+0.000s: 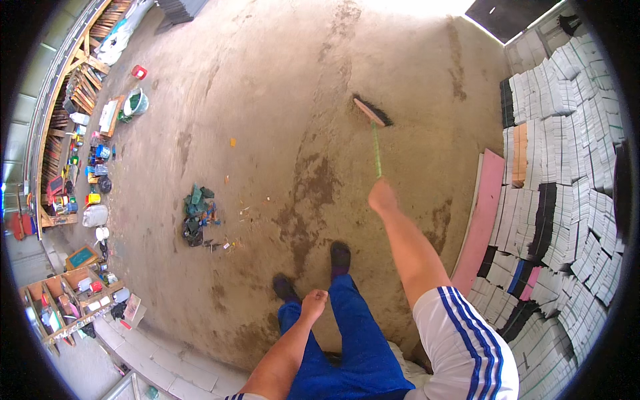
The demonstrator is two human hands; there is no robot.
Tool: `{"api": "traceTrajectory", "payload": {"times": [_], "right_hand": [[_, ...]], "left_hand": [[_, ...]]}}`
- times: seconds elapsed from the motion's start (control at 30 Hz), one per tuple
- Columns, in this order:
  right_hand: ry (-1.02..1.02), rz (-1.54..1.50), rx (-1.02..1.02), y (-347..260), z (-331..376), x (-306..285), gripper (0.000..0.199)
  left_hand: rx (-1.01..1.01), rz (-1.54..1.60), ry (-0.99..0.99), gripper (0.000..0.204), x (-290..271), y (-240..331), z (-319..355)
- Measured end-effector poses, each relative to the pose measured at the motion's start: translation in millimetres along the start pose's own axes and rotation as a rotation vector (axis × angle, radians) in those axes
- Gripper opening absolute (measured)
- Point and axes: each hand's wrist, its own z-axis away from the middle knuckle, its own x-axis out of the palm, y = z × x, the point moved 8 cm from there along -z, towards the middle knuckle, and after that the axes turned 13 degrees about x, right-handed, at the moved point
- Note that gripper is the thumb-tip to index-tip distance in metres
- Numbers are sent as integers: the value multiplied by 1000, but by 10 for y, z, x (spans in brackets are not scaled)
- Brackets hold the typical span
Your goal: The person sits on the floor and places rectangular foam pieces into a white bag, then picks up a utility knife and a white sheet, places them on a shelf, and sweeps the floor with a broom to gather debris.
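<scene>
My right arm reaches forward, and my right hand (383, 196) is closed around the green handle of a broom (377, 150). The broom head (371, 111), pinkish with dark bristles, rests on the concrete floor ahead. No handle shows below my fist. Held low in front of my legs, my left hand (314, 305) has its fingers curled in, and nothing shows in it. On the floor to the left lies a heap of litter (198, 212) with dark green and black plastic and small blue and orange scraps. Crumbs and bits are scattered beside it.
Tall stacks of white sheets (553, 160) line the right side, with a pink board (481, 213) leaning there. Along the left stand a bucket (135, 102), a red container (139, 72), several bottles, and a wooden shelf (70, 300). An orange scrap (233, 142) lies mid-floor.
</scene>
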Motion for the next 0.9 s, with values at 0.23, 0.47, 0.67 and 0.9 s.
{"api": "traceTrajectory", "payload": {"times": [0.23,0.47,0.67,0.9], "right_hand": [[-280,229,-245,585,1494,517,62],[93,329,-123,252,555,-284,62],[36,267,-128,284,-86,-309,52],[-128,385,-241,975,685,-386,62]], "left_hand": [[14,-83,71,38,69,-111,-91],[-25,-112,31,40,-116,639,-48],[-31,36,64,41,47,-183,-188],[35,-135,114,42,-132,502,123]]}}
